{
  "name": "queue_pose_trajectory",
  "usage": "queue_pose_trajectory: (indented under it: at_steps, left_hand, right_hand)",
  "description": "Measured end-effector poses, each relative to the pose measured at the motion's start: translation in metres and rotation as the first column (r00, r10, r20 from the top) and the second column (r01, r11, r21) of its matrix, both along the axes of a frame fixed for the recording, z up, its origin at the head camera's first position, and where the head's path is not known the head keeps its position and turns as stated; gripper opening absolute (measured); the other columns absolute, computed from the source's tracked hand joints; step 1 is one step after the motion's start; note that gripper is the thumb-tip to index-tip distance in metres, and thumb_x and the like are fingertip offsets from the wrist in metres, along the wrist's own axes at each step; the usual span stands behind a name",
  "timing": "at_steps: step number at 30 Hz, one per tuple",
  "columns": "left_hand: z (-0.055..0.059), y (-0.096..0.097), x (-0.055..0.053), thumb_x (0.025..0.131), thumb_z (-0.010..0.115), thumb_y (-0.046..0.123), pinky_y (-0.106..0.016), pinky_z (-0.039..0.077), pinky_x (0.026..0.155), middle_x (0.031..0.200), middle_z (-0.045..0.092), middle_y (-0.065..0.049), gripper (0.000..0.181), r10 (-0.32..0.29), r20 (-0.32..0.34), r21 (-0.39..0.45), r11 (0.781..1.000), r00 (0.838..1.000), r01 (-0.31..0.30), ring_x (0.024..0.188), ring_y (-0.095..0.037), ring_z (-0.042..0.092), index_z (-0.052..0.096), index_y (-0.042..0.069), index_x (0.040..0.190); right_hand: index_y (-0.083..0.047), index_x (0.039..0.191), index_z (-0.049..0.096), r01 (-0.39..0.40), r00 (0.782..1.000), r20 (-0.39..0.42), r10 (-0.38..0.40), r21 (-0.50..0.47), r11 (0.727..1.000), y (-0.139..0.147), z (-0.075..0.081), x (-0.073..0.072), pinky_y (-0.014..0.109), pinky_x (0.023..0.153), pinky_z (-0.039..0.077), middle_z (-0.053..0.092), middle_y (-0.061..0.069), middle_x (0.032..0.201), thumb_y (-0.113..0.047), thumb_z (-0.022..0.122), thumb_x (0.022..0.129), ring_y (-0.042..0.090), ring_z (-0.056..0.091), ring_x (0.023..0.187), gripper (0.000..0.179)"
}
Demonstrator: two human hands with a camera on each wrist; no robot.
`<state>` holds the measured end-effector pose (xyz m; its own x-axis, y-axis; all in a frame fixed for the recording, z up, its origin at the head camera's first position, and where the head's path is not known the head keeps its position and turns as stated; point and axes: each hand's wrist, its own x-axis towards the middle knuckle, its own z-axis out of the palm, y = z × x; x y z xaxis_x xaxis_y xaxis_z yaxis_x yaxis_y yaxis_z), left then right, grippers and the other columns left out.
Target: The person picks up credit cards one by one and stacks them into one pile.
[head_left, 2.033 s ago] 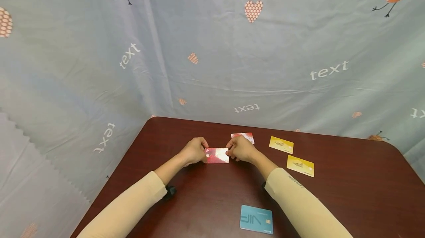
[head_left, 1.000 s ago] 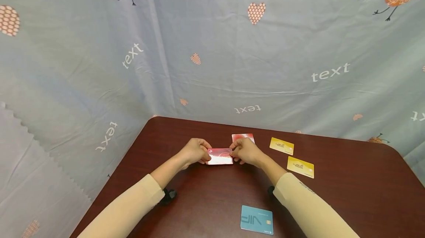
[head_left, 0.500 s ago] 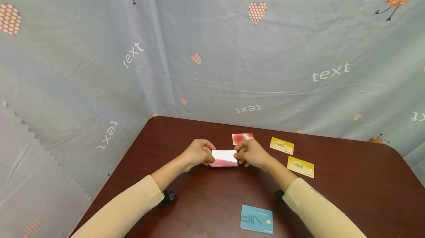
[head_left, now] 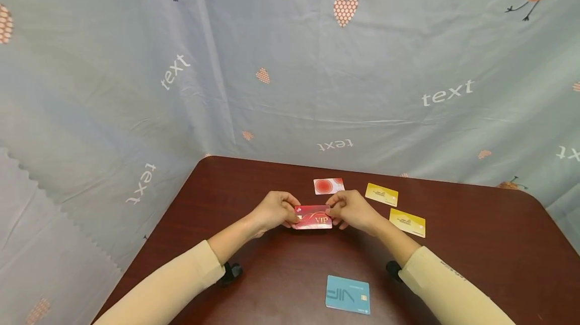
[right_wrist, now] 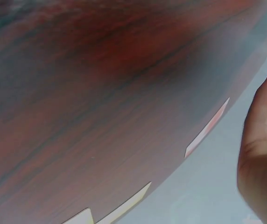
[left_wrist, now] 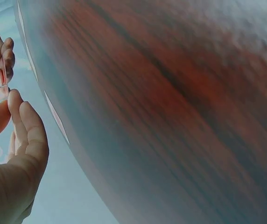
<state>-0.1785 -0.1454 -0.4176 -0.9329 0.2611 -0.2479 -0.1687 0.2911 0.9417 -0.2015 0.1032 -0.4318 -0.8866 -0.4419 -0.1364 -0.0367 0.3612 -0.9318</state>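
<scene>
Head cam's showing me, from way over here, a left hand (head_left: 274, 211) pinching the left end of a shiny red rectangular plastic VIP card (head_left: 312, 217) and a right hand (head_left: 357, 210) pinching the other end. They're holding it beyond and slightly left of the teal rectangular plastic card (head_left: 348, 295) lying on the reddish-brown wood-grain table (head_left: 281, 284). A white rectangular card with a red circle (head_left: 328, 186) is lying farther beyond the teal one, and two yellow rectangular cards (head_left: 408, 222) are lying beyond it to the right.

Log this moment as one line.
left hand: pinches red card | right hand: pinches its other end | table: red-white card, two yellow cards, blue card
</scene>
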Motion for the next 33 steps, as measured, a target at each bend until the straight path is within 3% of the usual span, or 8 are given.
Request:
queue_pose_trajectory:
  at_steps: [15,33]
  left_hand:
    - [0.004,0.014,0.007,0.082,0.077,-0.010,-0.031,0.061,0.065,0.076,0.071,-0.009,0.034,-0.038,0.017,0.041,0.998,0.999,0.037,0.063,-0.015,0.066,0.065,-0.010,0.114]
    - [0.002,0.027,0.019,0.080,0.080,-0.012,-0.032,0.062,0.063,0.074,0.068,-0.009,0.035,-0.081,0.066,0.088,0.993,0.995,0.075,0.058,-0.016,0.066,0.066,-0.009,0.112]
  right_hand:
    - [0.010,0.113,0.062,0.023,0.996,0.084,-0.018,-0.058,0.998,0.017,0.006,0.020,0.038,0.062,0.063,0.069,0.014,0.077,-0.003,0.072,0.097,0.022,0.068,0.063,0.022]
    - [0.009,0.112,0.062,-0.015,0.996,0.089,0.020,-0.062,0.998,0.038,-0.001,0.042,0.034,0.061,0.062,0.070,0.013,0.077,-0.005,0.071,0.098,0.024,0.069,0.065,0.022]
